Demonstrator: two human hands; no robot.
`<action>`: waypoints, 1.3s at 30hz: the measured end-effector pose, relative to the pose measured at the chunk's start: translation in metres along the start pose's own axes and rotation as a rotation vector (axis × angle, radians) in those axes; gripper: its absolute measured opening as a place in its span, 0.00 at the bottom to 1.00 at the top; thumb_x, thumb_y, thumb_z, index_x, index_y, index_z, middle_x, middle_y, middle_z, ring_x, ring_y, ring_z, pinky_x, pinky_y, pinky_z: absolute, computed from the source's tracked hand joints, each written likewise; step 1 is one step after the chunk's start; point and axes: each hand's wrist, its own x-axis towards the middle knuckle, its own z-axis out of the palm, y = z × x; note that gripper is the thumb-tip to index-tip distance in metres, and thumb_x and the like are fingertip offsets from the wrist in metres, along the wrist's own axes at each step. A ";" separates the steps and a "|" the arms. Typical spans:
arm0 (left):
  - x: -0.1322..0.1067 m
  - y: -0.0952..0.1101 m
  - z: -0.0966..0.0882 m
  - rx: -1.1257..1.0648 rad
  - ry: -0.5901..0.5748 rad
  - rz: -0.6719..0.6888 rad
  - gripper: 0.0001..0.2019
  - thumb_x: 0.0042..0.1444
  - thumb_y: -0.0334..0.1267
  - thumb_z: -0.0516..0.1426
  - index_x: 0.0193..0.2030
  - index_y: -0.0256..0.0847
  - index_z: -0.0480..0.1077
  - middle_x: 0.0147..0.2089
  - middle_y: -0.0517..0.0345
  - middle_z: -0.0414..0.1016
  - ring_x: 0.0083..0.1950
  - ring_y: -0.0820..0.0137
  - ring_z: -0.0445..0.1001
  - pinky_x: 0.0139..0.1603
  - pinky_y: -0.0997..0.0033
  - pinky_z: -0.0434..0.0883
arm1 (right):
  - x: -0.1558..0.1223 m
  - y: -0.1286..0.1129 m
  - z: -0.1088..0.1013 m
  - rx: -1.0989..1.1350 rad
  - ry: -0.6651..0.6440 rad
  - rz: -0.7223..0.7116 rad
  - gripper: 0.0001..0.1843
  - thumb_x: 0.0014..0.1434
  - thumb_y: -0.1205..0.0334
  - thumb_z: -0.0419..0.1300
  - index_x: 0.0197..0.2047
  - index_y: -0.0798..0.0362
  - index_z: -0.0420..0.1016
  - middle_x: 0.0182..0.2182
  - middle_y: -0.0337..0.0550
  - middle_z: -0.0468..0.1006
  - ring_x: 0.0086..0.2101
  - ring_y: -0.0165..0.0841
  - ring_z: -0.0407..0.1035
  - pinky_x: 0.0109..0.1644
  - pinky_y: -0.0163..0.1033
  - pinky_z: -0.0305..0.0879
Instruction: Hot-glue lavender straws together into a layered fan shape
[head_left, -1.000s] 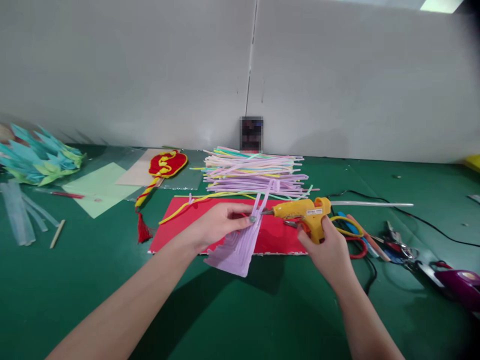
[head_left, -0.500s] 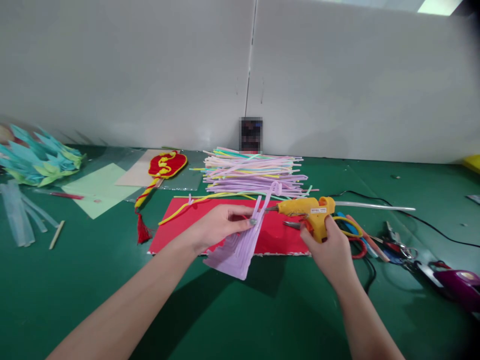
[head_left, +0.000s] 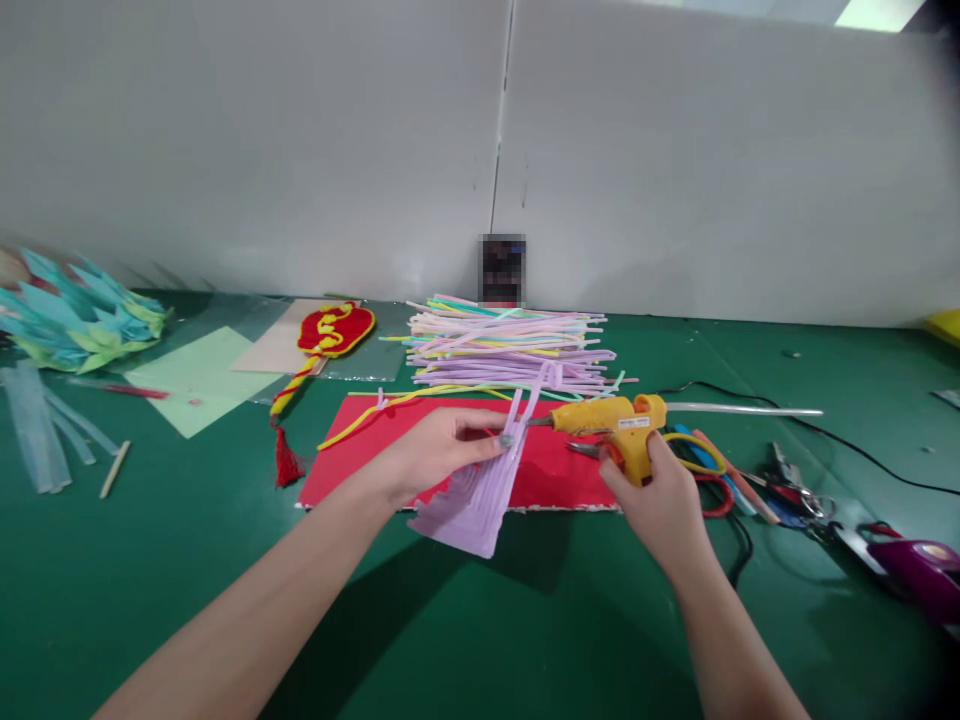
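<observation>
Clasping glue gun (head_left: 616,426), pinching lilac fan (head_left: 480,492)

Both forearms forward; left hand (head_left: 442,447) in a pinch, right hand (head_left: 660,503) fisted (the two close).

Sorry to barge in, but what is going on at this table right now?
A person is working at a green table with both hands. The left hand pinches a lilac pipe-cleaner piece over a red sheet. The right hand grips a yellow glue gun, its nozzle aimed at the piece's upper end, close to the left fingertips. A pile of pastel pipe cleaners lies behind.
</observation>
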 end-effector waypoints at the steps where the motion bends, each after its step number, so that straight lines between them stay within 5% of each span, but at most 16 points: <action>1: 0.000 0.000 0.000 -0.002 0.000 -0.005 0.17 0.54 0.37 0.59 0.51 0.46 0.72 0.53 0.56 0.75 0.53 0.63 0.70 0.52 0.63 0.66 | 0.000 0.000 0.000 0.001 -0.001 0.002 0.09 0.49 0.57 0.56 0.28 0.49 0.58 0.18 0.32 0.63 0.20 0.27 0.57 0.23 0.33 0.55; 39: -0.002 0.005 0.005 0.092 -0.040 -0.012 0.19 0.52 0.39 0.60 0.52 0.43 0.72 0.53 0.54 0.75 0.52 0.61 0.71 0.49 0.64 0.67 | 0.003 0.005 -0.002 0.003 0.084 0.076 0.09 0.49 0.56 0.57 0.29 0.50 0.60 0.19 0.33 0.65 0.20 0.29 0.59 0.23 0.34 0.56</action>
